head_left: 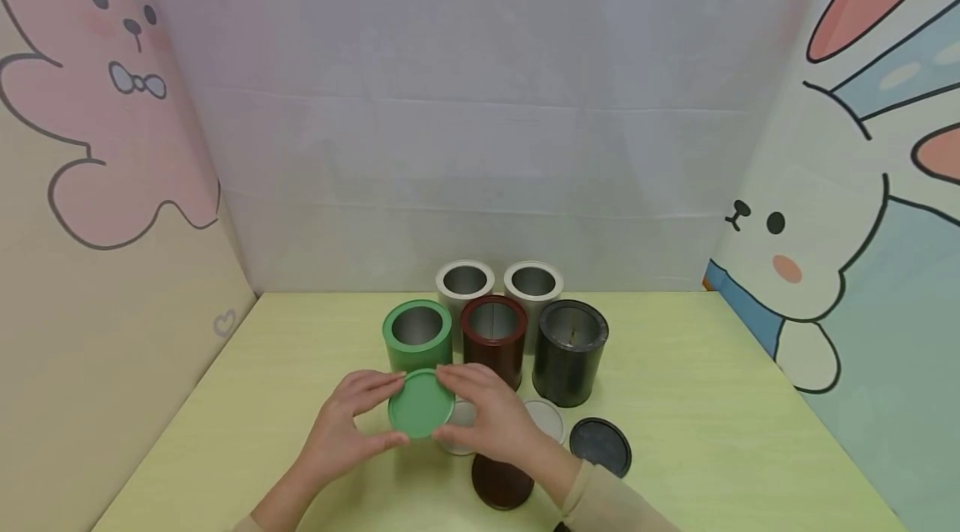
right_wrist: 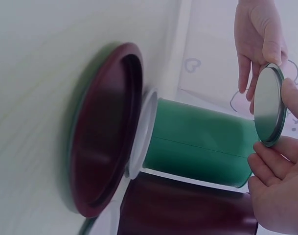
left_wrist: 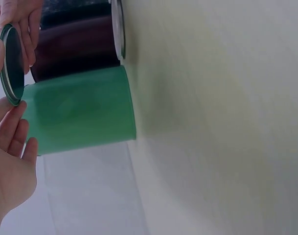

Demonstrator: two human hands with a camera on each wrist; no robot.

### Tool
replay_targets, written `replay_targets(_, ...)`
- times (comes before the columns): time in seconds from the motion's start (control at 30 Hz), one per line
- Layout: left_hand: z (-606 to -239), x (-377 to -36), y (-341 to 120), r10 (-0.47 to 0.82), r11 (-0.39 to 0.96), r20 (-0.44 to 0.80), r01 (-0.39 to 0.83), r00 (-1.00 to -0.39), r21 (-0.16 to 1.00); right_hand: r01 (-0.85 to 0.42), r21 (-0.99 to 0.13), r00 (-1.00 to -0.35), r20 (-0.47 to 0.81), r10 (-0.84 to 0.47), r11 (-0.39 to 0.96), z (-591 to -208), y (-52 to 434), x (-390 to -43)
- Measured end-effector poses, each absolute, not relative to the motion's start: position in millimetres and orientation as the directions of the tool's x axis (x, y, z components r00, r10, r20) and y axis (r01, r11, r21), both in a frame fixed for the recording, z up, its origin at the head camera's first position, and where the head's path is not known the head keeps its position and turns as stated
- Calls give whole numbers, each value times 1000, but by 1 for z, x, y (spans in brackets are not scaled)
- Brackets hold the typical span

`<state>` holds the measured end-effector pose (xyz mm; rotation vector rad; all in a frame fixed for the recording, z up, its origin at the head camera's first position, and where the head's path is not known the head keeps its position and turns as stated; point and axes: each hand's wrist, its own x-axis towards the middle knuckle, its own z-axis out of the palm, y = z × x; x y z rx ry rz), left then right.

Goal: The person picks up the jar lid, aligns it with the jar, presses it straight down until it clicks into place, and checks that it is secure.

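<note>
1. the green lid [head_left: 422, 404] is off the tabletop, in the air between the two hands, roughly level; the wrist views put it above the height of the green can's mouth and on the person's side of it, not seated there.
2. the left grip [head_left: 341, 425] is clamped on the green lid's left edge, fingertips at the far side and thumb at the near side.
3. the right grip [head_left: 498, 417] pinches the opposite edge in the same way, so the lid is shared evenly.
4. the green can [head_left: 420, 360] stands upright just beyond, its mouth uncovered. the step in hand looks like bringing a lid to the can of its own colour.
5. the next move would seem to call for carrying the lid forward over that mouth, keeping it flat, lining up the rims all round, then pressing evenly; a tilt could let one side catch.
6. next to the green can stand the dark red can [head_left: 493, 360] and the black can [head_left: 566, 369], with two white cans [head_left: 465, 278] [head_left: 533, 280] behind; all are uncovered.
7. on the tabletop [head_left: 690, 399] nearer the person lie two white lids [head_left: 463, 415] [head_left: 547, 419], a dark red lid [head_left: 502, 482] and a black lid [head_left: 602, 447].
</note>
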<state>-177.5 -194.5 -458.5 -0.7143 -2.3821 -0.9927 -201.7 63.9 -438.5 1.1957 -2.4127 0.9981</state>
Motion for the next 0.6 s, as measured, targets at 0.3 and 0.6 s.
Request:
replay_targets(0.3, -446, -181, -190, 292, 563, 633, 664, -717, 492, -790, -433, -613, 541, -575, 434, -427, 66, -203)
replay_targets(0.6, -432, -189, -191, 317, 543, 669, 707, -673, 454, -806, -414, -592, 561, -578, 424, -415, 67, -210)
